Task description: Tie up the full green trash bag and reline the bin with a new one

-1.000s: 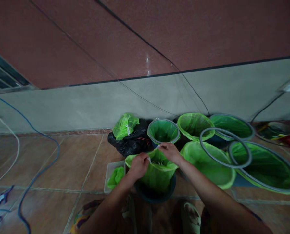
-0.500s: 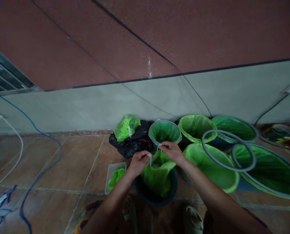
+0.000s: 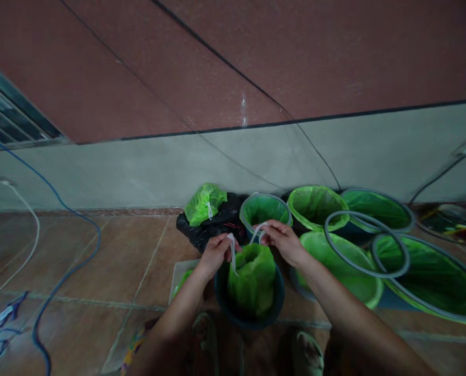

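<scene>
A dark blue bucket [image 3: 274, 305] stands on the tiled floor right in front of me. A green plastic bag [image 3: 253, 277] rises out of it, its mouth gathered up. My left hand [image 3: 214, 255] is closed on one white drawstring [image 3: 232, 250] at the bag's top left. My right hand [image 3: 282, 241] pinches the other white drawstring [image 3: 257, 231] at the top right. Both strings hang slack between my hands above the bag.
Several green-lined bins [image 3: 264, 211] with grey rings [image 3: 368, 243] crowd the floor to the right. A black bag [image 3: 213, 227] with a tied green bag [image 3: 204, 202] on it lies against the wall. A white tray [image 3: 178, 274] sits left of the bucket. Blue and white cables [image 3: 66, 274] trail at left.
The bag's rim was spread over the bucket; my hands have lifted it off and pulled the drawstrings up and apart, so the mouth is now gathered shut.
</scene>
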{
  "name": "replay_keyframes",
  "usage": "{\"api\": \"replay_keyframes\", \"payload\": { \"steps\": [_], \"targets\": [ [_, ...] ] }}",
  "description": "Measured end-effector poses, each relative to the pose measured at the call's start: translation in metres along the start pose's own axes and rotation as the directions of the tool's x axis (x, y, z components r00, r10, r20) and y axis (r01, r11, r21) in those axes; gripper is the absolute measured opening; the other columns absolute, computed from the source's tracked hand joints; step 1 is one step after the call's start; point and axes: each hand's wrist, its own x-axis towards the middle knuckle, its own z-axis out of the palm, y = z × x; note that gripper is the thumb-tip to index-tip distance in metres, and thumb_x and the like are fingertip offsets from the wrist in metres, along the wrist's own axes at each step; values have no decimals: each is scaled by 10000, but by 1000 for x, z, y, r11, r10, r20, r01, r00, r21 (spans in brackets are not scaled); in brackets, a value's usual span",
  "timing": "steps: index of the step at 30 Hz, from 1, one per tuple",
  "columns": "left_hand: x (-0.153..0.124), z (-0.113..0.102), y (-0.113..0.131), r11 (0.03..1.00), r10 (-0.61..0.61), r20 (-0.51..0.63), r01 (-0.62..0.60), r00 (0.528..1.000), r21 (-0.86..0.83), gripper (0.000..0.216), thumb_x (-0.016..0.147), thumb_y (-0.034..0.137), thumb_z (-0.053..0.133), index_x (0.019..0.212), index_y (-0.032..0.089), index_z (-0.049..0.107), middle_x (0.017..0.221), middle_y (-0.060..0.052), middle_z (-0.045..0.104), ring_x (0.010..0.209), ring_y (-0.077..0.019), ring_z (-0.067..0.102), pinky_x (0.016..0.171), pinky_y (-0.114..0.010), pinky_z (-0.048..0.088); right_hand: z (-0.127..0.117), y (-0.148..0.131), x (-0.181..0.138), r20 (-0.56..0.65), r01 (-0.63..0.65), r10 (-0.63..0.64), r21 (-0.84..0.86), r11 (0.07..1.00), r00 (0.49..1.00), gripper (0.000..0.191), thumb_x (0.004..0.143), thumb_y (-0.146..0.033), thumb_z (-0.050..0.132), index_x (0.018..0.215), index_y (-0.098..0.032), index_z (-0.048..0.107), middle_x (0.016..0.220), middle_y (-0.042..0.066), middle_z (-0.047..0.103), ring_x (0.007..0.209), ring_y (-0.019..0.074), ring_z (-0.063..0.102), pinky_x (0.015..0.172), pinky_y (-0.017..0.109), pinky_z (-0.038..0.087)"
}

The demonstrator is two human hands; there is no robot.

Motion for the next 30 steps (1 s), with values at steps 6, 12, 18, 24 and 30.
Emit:
{"api": "replay_keyframes", "payload": {
  "steps": [6, 12, 18, 24, 30],
  "targets": [
    [0, 4, 3, 1000, -14, -37, 13, 999, -18, 443, 846, 575, 525, 776, 157, 657, 628, 0, 634, 441, -72, 424, 468, -221, 315, 4, -9, -6, 44, -63, 58, 144, 987, 997, 425, 726, -603, 723, 825, -208, 599, 858, 22, 736, 576, 110, 627, 600, 270, 509],
    [5, 5, 3, 998, 31, -70, -34, 997, -49, 397, 860, 531, 526, 790, 158, 643, 598, 25, 582, 447, -69, 421, 477, -217, 314, 10, -2, -1, 56, -48, 46, 40, 998, 997, 341, 787, -546, 637, 777, -220, 535, 684, -35, 634, 542, 108, 580, 577, 260, 471],
    [2, 10, 10, 997, 79, -47, -80, 996, -9, 380, 885, 493, 526, 774, 154, 657, 650, 11, 605, 504, -73, 463, 529, -216, 354, 32, 19, -11, 275, 1, 44, -161, 987, 960, 338, 702, -347, 687, 997, -218, 585, 654, -83, 521, 560, 102, 484, 564, 241, 392],
    [5, 15, 6, 994, 59, 20, -57, 998, -90, 350, 890, 447, 518, 941, 149, 694, 719, -3, 635, 576, -97, 506, 577, -217, 412, 46, 39, -17, 394, 117, 44, -374, 920, 918, 203, 834, -388, 575, 769, -196, 590, 608, -50, 500, 550, 106, 450, 547, 242, 345],
    [6, 14, -39, 933, -18, -38, 31, 999, 358, 480, 709, 106, 571, 1182, 153, 638, 1155, -85, 706, 937, -189, 646, 871, -306, 500, 33, 37, -5, 265, 32, 58, -325, 945, 962, 391, 832, -554, 556, 663, -201, 554, 544, -43, 485, 475, 108, 464, 494, 247, 380]
  ]
}}
